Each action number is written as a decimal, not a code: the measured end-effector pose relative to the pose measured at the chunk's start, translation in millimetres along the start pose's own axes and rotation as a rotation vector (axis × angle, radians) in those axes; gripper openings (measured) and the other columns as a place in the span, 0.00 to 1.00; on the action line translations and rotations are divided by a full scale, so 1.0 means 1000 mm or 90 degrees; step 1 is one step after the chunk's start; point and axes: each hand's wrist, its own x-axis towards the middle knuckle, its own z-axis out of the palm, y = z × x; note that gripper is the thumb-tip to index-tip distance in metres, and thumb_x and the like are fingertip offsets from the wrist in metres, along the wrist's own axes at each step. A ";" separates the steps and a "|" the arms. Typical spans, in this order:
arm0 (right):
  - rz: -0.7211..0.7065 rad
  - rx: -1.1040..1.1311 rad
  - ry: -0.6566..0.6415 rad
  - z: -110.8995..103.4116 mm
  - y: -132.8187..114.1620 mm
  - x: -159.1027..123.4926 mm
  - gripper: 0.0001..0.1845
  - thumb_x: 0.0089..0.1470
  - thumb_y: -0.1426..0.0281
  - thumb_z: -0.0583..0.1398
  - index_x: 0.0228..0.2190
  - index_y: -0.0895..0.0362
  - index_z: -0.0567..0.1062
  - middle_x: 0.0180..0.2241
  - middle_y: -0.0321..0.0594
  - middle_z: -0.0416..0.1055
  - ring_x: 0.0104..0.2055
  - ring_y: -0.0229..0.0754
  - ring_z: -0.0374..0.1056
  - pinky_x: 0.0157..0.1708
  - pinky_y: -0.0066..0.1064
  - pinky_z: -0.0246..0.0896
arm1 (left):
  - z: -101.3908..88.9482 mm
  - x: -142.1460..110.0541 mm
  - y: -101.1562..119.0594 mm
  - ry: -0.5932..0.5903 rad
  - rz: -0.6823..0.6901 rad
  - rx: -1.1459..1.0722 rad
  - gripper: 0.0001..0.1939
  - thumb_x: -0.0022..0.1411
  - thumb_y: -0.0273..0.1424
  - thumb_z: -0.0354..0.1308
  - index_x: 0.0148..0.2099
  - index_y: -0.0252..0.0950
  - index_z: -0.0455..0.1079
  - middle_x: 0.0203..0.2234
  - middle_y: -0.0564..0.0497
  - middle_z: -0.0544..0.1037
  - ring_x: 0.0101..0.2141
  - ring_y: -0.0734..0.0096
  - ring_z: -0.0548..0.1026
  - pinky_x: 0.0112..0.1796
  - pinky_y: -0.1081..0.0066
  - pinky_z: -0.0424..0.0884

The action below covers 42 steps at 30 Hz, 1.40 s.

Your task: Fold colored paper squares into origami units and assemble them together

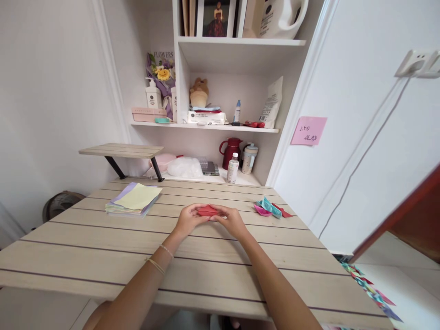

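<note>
Between my two hands is a small piece of folded red paper (207,210), held just above the middle of the table. My left hand (189,219) grips its left side, with the thumb along the near edge. On the right side my right hand (229,220) pinches it in the same way, fingers behind and thumb in front. The thumbs nearly meet at the near edge. Fingers partly cover the paper, so its full shape is hidden. To the right lie several folded paper boats (268,207) in blue, pink and red.
A stack of coloured paper sheets (135,200) lies at the left of the slatted table (137,233). Behind it stands a small raised shelf (122,150) on black legs. At the back are a bottle (233,168) and a red jug (231,152). Colourful folded papers (371,291) lie at the lower right.
</note>
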 end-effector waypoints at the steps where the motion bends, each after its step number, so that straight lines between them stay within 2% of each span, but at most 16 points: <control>1: 0.002 0.026 0.004 0.000 0.000 0.000 0.21 0.41 0.67 0.63 0.42 0.53 0.72 0.36 0.39 0.74 0.38 0.45 0.70 0.42 0.39 0.63 | 0.000 0.000 0.001 0.001 0.004 0.000 0.26 0.38 0.27 0.67 0.43 0.28 0.68 0.36 0.41 0.76 0.38 0.61 0.74 0.42 0.61 0.69; 7: 0.033 0.151 0.079 -0.002 0.000 0.001 0.16 0.41 0.62 0.63 0.34 0.57 0.76 0.34 0.43 0.75 0.37 0.46 0.70 0.39 0.39 0.65 | 0.001 0.000 0.006 0.020 0.030 -0.008 0.25 0.40 0.30 0.66 0.43 0.31 0.68 0.39 0.41 0.75 0.40 0.60 0.73 0.41 0.62 0.70; 10: 0.045 0.188 0.066 -0.003 0.001 0.002 0.17 0.40 0.62 0.63 0.35 0.57 0.75 0.33 0.42 0.75 0.36 0.46 0.71 0.39 0.39 0.66 | 0.002 0.001 0.005 0.041 0.032 -0.005 0.22 0.43 0.34 0.64 0.42 0.31 0.68 0.37 0.41 0.76 0.36 0.62 0.75 0.36 0.65 0.72; 14: 0.024 0.187 0.045 -0.003 0.002 0.002 0.16 0.43 0.61 0.61 0.34 0.56 0.76 0.33 0.41 0.75 0.35 0.44 0.71 0.39 0.39 0.66 | 0.000 0.003 0.003 0.064 0.028 -0.022 0.24 0.43 0.33 0.64 0.43 0.33 0.63 0.32 0.44 0.77 0.30 0.66 0.76 0.31 0.68 0.72; 17: 0.007 0.167 0.043 -0.003 0.001 0.000 0.14 0.45 0.62 0.59 0.33 0.55 0.76 0.32 0.40 0.75 0.34 0.44 0.71 0.39 0.39 0.66 | -0.001 0.003 0.003 0.067 0.031 -0.045 0.21 0.43 0.33 0.64 0.39 0.34 0.63 0.30 0.47 0.77 0.28 0.67 0.76 0.29 0.69 0.72; 20: 0.004 0.161 0.043 -0.004 0.000 0.000 0.13 0.45 0.63 0.59 0.33 0.55 0.76 0.33 0.41 0.75 0.35 0.44 0.71 0.40 0.40 0.65 | -0.001 0.002 0.004 0.071 0.032 -0.020 0.15 0.43 0.34 0.64 0.33 0.32 0.67 0.27 0.48 0.77 0.30 0.66 0.75 0.31 0.69 0.72; 23: 0.003 0.160 0.038 -0.003 0.000 0.001 0.14 0.42 0.64 0.62 0.34 0.56 0.76 0.35 0.42 0.74 0.37 0.45 0.70 0.39 0.39 0.65 | 0.001 0.000 0.006 0.058 0.025 0.010 0.15 0.41 0.32 0.65 0.32 0.30 0.70 0.29 0.46 0.77 0.33 0.65 0.75 0.37 0.67 0.71; 27: -0.014 0.102 0.072 -0.001 0.002 0.001 0.17 0.39 0.65 0.64 0.35 0.57 0.75 0.32 0.42 0.74 0.32 0.42 0.69 0.35 0.35 0.65 | 0.003 -0.003 0.005 0.011 0.010 -0.005 0.21 0.36 0.28 0.68 0.36 0.29 0.69 0.33 0.44 0.77 0.34 0.63 0.75 0.40 0.63 0.70; 30: -0.056 0.016 0.079 -0.001 0.002 0.001 0.17 0.43 0.66 0.63 0.38 0.55 0.75 0.30 0.40 0.73 0.31 0.40 0.68 0.33 0.33 0.65 | 0.004 -0.003 0.003 0.012 0.027 0.009 0.23 0.36 0.28 0.68 0.38 0.30 0.68 0.34 0.43 0.77 0.36 0.63 0.75 0.40 0.63 0.69; 36: -0.181 -0.175 0.109 -0.004 0.002 -0.001 0.09 0.48 0.66 0.60 0.33 0.52 0.77 0.28 0.41 0.71 0.31 0.41 0.67 0.32 0.32 0.63 | 0.003 -0.002 0.001 -0.020 0.107 0.077 0.18 0.41 0.31 0.65 0.37 0.32 0.71 0.35 0.44 0.75 0.38 0.63 0.73 0.42 0.64 0.68; 39: -0.202 -0.197 0.117 -0.005 0.000 -0.002 0.08 0.49 0.67 0.59 0.33 0.52 0.76 0.28 0.41 0.72 0.31 0.41 0.67 0.32 0.32 0.63 | 0.002 -0.001 0.000 -0.005 0.152 0.121 0.14 0.44 0.31 0.64 0.36 0.33 0.72 0.36 0.45 0.73 0.40 0.64 0.72 0.41 0.65 0.69; 42: -0.198 -0.205 0.111 -0.004 -0.002 -0.002 0.08 0.50 0.68 0.58 0.33 0.53 0.76 0.28 0.40 0.72 0.31 0.41 0.67 0.31 0.31 0.63 | 0.001 -0.002 -0.002 -0.008 0.137 0.111 0.15 0.45 0.31 0.63 0.38 0.33 0.71 0.36 0.45 0.73 0.39 0.63 0.73 0.41 0.64 0.70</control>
